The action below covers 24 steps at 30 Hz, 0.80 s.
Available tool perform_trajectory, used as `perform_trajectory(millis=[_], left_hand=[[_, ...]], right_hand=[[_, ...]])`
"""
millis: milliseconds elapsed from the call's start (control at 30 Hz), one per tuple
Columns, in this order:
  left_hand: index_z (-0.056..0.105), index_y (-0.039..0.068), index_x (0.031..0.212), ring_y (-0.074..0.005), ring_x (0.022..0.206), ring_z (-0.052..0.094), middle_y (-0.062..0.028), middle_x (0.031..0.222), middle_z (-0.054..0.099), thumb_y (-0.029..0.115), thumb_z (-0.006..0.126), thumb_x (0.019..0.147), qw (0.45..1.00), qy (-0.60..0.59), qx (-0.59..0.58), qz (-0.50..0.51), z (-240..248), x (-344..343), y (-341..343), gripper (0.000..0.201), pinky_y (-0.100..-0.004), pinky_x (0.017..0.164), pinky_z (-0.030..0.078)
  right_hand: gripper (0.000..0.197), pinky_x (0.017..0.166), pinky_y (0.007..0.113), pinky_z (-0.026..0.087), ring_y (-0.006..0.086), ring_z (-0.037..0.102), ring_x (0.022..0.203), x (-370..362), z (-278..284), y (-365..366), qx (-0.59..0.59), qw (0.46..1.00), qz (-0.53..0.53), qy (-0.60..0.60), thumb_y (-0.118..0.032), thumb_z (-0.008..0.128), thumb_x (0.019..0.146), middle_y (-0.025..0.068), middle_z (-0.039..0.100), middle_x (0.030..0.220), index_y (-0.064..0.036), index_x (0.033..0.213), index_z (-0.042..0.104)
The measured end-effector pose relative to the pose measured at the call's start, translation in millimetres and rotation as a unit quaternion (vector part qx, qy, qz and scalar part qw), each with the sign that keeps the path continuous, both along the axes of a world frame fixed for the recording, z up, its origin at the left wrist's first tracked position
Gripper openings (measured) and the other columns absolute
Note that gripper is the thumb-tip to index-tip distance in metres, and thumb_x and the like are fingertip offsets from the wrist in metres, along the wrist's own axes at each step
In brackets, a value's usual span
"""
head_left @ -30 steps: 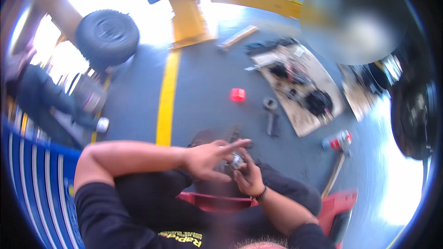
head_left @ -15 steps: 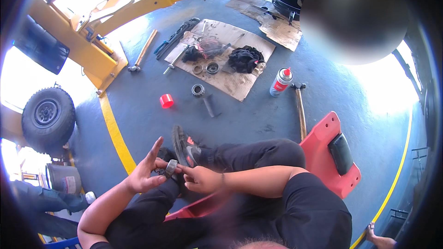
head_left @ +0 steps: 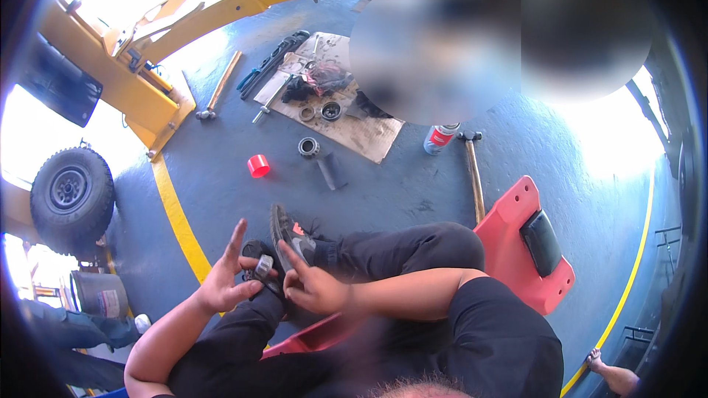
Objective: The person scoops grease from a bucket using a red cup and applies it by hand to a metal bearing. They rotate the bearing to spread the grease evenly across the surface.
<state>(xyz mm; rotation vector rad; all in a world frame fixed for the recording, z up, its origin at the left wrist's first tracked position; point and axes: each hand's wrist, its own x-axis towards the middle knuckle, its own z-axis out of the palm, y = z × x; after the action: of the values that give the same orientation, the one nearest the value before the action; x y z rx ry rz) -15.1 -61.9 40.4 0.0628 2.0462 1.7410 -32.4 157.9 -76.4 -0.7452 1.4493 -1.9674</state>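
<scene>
My left hand (head_left: 227,280) holds a metal bearing ring (head_left: 263,267) over my left shin, with the index finger sticking up. Just right of it, my right hand (head_left: 317,291) points its index finger upward, apart from the ring; its other fingers curl in and nothing shows in them. On the floor beyond my shoe (head_left: 291,239) stand a bearing (head_left: 308,147) and a red plastic cap (head_left: 258,166). A dark grey strip (head_left: 332,171) lies beside that bearing.
Cardboard (head_left: 369,144) carries rags, ring parts and tools. A spray can (head_left: 440,138) and hammer (head_left: 475,177) stand right, near a red creeper (head_left: 509,243). Another hammer (head_left: 221,88), a yellow lift post (head_left: 140,96) and a wheel (head_left: 71,190) are left. A bystander's hand (head_left: 594,360) shows lower right.
My right fingertip has come off the bearing ring and now points up. The ring has shifted slightly left and tilted in my left hand. A blurred patch now covers part of the cardboard.
</scene>
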Motion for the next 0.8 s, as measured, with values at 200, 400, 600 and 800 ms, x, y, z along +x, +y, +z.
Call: perform_trajectory(millis=[200,400,600,800], left_hand=[[-0.015,0.01,0.161,-0.0303,0.117,0.066,-0.0239,0.121,0.068,0.028,0.071,0.089,0.999,0.011,0.033,-0.025,3.3,4.7,3.2,0.114,-0.0419,0.107,0.043],[-0.018,0.011,0.16,-0.031,0.119,0.065,-0.0237,0.122,0.068,0.025,0.07,0.09,0.996,0.03,0.076,-0.03,3.8,0.9,6.9,0.114,-0.0417,0.108,0.042],[-0.019,0.012,0.16,-0.0287,0.121,0.063,-0.023,0.122,0.068,0.021,0.071,0.089,0.994,-0.058,0.093,0.005,1.9,4.1,5.4,0.116,-0.0399,0.109,0.04],[-0.023,0.015,0.159,-0.0309,0.123,0.061,-0.0243,0.126,0.065,0.023,0.072,0.088,0.998,0.016,0.059,-0.018,4.4,2.1,4.5,0.119,-0.0433,0.111,0.039]], right_hand=[[0.086,0.077,0.038,0.054,0.0299,0.068,0.078,-34.1,-1.7,8.9,0.059,0.978,0.163,0.115,-0.008,0.057,0.09,0.0122,0.067,0.087,-0.014,0.163,0.012],[0.079,0.076,0.041,0.053,0.0339,0.068,0.079,-41.3,-11.9,6.0,0.09,0.932,0.147,0.32,-0.008,0.058,0.089,0.0141,0.067,0.091,-0.0151,0.161,0.025],[0.069,0.07,0.049,0.051,0.0386,0.065,0.075,-51.5,19.9,14.1,0.12,0.983,0.029,0.134,-0.008,0.059,0.086,0.0148,0.067,0.082,-0.0107,0.152,0.04],[0.065,0.066,0.045,0.051,0.0308,0.065,0.071,-58.5,-8.1,7.9,0.086,0.889,0.061,0.446,-0.01,0.063,0.084,0.0101,0.064,0.079,-0.016,0.147,0.05]])
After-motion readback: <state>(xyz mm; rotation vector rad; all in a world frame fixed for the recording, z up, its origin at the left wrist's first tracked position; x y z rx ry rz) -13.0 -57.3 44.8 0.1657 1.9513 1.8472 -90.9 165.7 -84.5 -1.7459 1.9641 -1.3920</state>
